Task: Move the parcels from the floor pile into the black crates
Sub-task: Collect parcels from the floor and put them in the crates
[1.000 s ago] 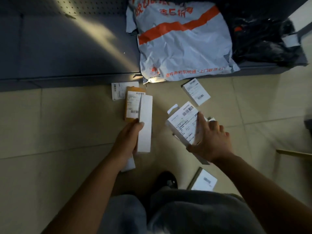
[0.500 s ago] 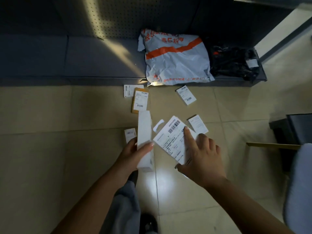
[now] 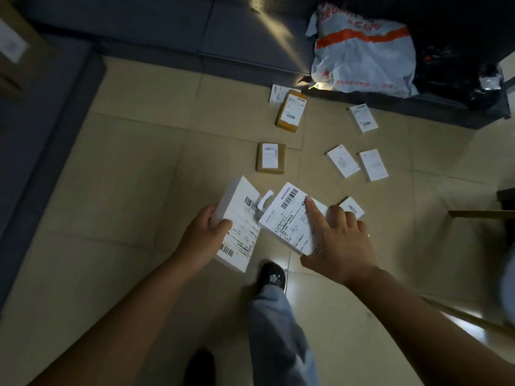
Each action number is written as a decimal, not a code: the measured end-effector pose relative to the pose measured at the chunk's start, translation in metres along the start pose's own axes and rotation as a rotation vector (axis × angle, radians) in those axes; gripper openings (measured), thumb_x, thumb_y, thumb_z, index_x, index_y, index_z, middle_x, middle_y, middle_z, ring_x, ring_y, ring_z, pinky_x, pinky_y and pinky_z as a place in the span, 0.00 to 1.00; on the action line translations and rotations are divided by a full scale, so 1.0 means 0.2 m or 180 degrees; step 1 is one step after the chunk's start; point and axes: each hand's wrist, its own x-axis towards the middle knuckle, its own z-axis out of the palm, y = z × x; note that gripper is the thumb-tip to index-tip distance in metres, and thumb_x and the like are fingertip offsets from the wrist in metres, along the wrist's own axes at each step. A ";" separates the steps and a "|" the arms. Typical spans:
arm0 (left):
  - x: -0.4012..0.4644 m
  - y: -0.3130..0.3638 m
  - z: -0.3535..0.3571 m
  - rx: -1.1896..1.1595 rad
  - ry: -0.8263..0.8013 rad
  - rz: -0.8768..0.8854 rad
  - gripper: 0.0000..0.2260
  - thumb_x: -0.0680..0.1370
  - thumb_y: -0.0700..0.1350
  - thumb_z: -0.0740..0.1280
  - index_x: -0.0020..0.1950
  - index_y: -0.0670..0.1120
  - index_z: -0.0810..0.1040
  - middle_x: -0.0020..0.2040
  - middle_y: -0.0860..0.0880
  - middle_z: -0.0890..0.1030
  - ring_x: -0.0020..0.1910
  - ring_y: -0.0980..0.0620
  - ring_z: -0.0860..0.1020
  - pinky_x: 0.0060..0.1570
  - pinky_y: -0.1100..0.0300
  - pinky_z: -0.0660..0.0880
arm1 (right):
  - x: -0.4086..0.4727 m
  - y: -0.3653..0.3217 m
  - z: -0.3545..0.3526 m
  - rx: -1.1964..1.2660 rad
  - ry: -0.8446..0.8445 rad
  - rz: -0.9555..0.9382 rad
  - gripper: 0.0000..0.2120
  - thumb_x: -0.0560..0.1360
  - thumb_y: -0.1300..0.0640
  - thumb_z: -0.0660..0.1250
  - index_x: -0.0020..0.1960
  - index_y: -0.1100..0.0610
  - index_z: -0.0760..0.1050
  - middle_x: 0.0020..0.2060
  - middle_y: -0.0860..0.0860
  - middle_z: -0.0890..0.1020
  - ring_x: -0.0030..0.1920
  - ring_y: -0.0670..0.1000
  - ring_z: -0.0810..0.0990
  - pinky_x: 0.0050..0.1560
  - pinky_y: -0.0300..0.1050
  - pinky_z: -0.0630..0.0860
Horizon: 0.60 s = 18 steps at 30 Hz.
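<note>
The left hand [image 3: 204, 232] is gripping a long white labelled box [image 3: 239, 224], now turned label-up; the right hand [image 3: 338, 238] is holding a flat white labelled parcel [image 3: 292, 218], both lifted higher above the tiled floor [image 3: 125, 190] than a second ago. Beyond, small white and brown parcels [image 3: 271, 157] are still lying scattered. No black crates are clearly showing, so carrying comes next.

Small white parcels [image 3: 342, 161] and two brown boxes [image 3: 291, 111] are lying scattered on the beige tiled floor [image 3: 139, 162], while a grey-and-orange mailer bag [image 3: 362, 51] is resting on the dark low shelf [image 3: 250, 45]
</note>
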 end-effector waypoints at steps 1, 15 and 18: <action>-0.08 -0.09 -0.05 -0.0012 0.0051 -0.0005 0.16 0.71 0.52 0.63 0.57 0.52 0.74 0.50 0.52 0.82 0.47 0.52 0.81 0.48 0.53 0.78 | -0.07 -0.07 0.04 -0.0009 -0.0043 -0.0061 0.53 0.65 0.33 0.66 0.78 0.48 0.39 0.63 0.56 0.64 0.62 0.59 0.66 0.62 0.54 0.65; -0.99 -1.02 -0.37 -0.0223 0.0815 -0.0059 0.25 0.72 0.59 0.66 0.69 0.58 0.70 0.57 0.56 0.80 0.52 0.57 0.80 0.52 0.53 0.78 | -0.61 -0.69 0.31 -0.0506 -0.0242 -0.1404 0.54 0.65 0.32 0.66 0.77 0.48 0.37 0.65 0.57 0.63 0.62 0.57 0.66 0.63 0.52 0.65; -1.17 -1.24 -0.39 -0.0186 0.1166 -0.0074 0.23 0.73 0.61 0.62 0.67 0.58 0.71 0.55 0.55 0.81 0.50 0.56 0.81 0.47 0.54 0.80 | -0.66 -0.78 0.35 -0.0793 -0.0231 -0.1690 0.55 0.64 0.31 0.66 0.77 0.48 0.37 0.65 0.57 0.63 0.63 0.57 0.66 0.62 0.53 0.66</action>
